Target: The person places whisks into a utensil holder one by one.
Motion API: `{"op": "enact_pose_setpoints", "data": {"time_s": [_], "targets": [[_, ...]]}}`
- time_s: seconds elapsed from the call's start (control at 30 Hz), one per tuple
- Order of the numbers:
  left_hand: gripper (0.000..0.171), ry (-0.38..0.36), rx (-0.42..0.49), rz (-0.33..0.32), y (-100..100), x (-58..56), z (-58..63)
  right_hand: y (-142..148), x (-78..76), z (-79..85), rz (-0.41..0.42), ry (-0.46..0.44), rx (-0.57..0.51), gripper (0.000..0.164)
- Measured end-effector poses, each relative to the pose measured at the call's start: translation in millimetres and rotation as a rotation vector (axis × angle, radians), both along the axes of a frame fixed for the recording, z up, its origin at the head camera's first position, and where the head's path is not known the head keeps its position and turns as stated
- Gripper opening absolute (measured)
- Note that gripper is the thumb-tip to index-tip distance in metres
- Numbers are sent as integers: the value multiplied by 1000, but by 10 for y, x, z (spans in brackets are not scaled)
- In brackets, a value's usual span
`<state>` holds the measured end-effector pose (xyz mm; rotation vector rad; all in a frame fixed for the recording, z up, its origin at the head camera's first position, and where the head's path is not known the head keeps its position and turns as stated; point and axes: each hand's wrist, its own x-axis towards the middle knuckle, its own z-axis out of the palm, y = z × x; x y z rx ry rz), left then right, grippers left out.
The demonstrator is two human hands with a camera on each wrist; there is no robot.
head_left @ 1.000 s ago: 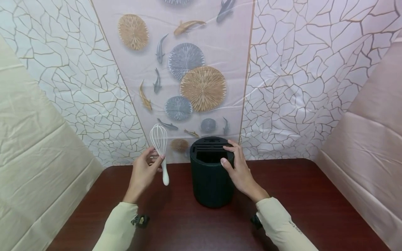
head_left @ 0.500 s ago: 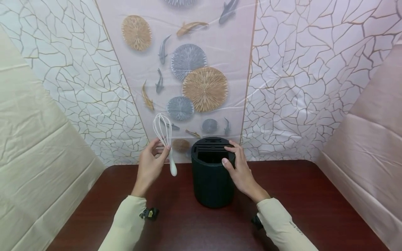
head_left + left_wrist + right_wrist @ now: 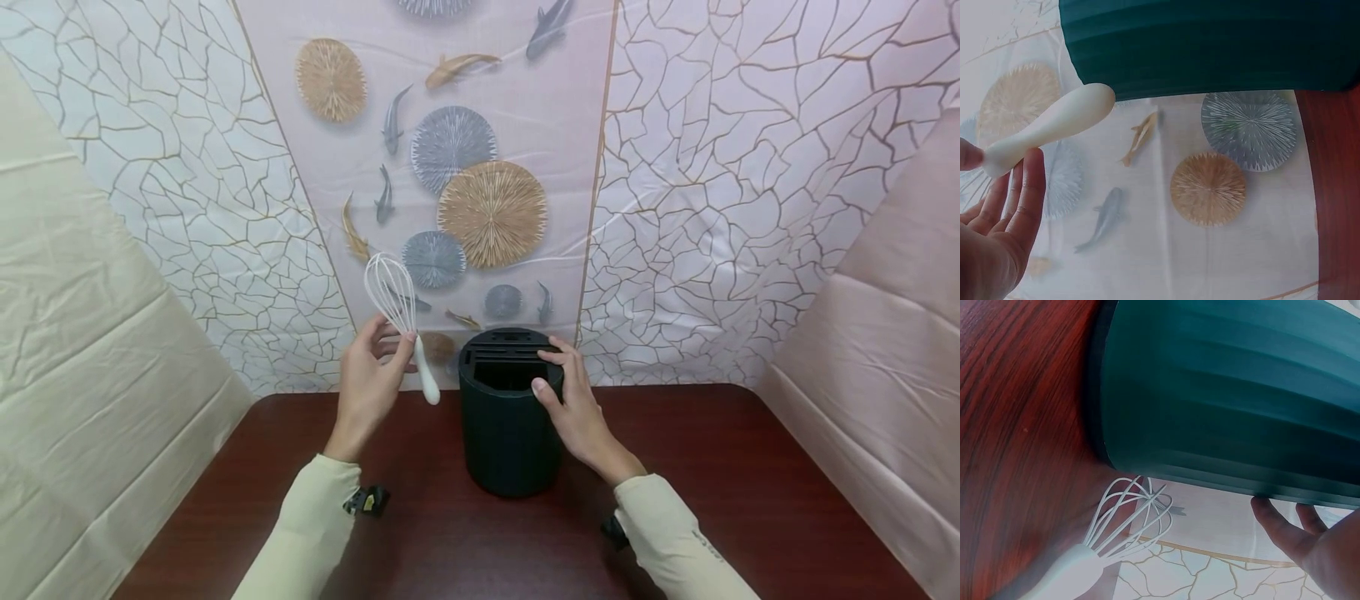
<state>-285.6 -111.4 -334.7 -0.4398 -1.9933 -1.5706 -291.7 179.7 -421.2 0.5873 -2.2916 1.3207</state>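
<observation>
Leaning in the air to the left of the container (image 3: 512, 450), the white whisk (image 3: 422, 354) points its wires up and its handle down toward that side. The left hand (image 3: 371, 375) pinches it between thumb and fingers, near where wires and handle meet, and nothing else supports it. The dark green container stands upright on the table (image 3: 480, 546), its top showing a wide opening (image 3: 501, 376) with narrow slots behind. The right hand (image 3: 579, 408) grips the rim from the right, thumb at the front and fingers farther back.

My reading is that the step in hand is presenting the whisk beside a steadied container. A next move toward the opening would call for lifting the handle tip over the rim and holding the container still.

The right wrist view also shows a whisk-like shape (image 3: 1069, 575) past the container's base; I cannot tell what supports it. Behind everything hangs a patterned cloth (image 3: 517, 100), with plain fabric (image 3: 75, 333) at the sides.
</observation>
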Motion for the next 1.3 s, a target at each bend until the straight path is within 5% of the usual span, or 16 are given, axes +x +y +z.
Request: {"op": "enact_pose_setpoints", "data": {"time_s": [0.43,0.87,1.3], "targets": [[50,24,-53,20,146,45,197,5,-4,-4,-8,1,-1,52],[69,78,7,-65,283,76,405,8,2,-20,-11,-17,-9,52],[66,46,121,-195,406,90,497,-7,5,9,-11,-15,-6,53]]}}
